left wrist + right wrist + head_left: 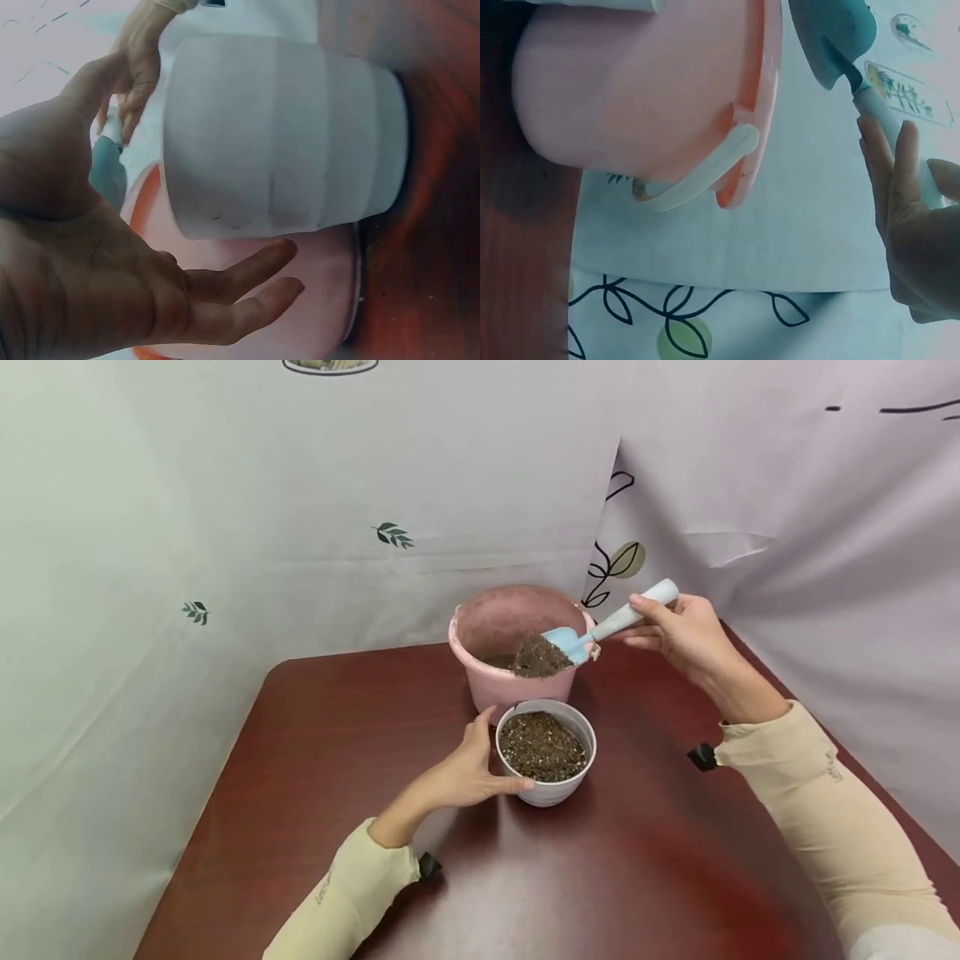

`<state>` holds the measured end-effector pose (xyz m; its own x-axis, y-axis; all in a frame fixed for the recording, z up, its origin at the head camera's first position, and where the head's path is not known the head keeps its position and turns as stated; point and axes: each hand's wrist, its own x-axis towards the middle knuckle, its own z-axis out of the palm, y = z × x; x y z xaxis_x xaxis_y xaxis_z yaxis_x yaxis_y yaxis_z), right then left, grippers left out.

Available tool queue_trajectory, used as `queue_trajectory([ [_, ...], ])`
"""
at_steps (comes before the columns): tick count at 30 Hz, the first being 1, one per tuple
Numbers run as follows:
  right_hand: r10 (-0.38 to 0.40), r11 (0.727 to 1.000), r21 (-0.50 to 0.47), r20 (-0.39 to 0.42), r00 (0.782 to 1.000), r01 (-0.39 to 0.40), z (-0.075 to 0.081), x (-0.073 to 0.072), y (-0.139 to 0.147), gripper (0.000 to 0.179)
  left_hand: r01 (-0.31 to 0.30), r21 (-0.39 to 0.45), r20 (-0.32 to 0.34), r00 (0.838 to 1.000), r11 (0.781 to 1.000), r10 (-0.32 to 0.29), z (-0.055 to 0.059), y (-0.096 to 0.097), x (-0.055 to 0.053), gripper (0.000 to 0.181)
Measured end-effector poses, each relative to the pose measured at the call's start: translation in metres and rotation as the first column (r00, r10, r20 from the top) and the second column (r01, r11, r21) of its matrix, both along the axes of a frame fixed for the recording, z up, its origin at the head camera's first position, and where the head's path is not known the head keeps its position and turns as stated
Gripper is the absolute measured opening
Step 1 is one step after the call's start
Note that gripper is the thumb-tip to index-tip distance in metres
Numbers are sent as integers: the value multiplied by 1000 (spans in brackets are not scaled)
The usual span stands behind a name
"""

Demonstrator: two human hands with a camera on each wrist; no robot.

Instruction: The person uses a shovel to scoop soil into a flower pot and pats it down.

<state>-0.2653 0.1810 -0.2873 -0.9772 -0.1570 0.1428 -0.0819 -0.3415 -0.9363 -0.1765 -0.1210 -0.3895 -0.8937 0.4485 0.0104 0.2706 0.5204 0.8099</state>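
In the head view my right hand holds a small hand trowel by its pale handle. Its light blue blade carries a heap of dark soil over the near rim of a pink bucket. In front of the bucket stands a white plant pot, upright, with speckled soil inside. My left hand spreads around the pot's left side, thumb at the near rim. The left wrist view shows its fingers fairly straight alongside the pot wall.
Pot and bucket both stand on a dark red wooden table. Behind it and on both sides hangs pale cloth with leaf drawings. The bucket's white handle hangs down along its side.
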Motion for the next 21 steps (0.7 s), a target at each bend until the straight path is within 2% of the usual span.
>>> queue_trajectory([
  [5, 81, 996, 49, -2, 997, -80, -9, 16, 8, 11, 16, 12, -64, 998, 1000, -15, -8, 2, -1, 109],
  [8, 91, 991, 98, -4, 996, -90, -20, 27, 14, 10, 18, 12, -74, 997, 1000, -17, -10, 2, -2, 106],
  [11, 69, 981, 183, -3, 998, -67, -34, 36, 16, 11, 17, 20, -83, 996, 1000, -15, -11, 2, -3, 105],
  [15, 36, 951, 308, -21, 999, -28, -52, 42, 12, 13, 17, 31, -90, 996, 999, -14, -12, 3, -4, 103],
  [18, 21, 922, 387, -99, 995, 19, -57, 42, 8, 17, 11, 34, -93, 996, 999, -8, -13, 3, -4, 102],
  [21, 7, 903, 423, -179, 984, 70, -55, 41, 8, 17, 8, 36, -89, 996, 999, -5, -15, 4, -4, 101],
])
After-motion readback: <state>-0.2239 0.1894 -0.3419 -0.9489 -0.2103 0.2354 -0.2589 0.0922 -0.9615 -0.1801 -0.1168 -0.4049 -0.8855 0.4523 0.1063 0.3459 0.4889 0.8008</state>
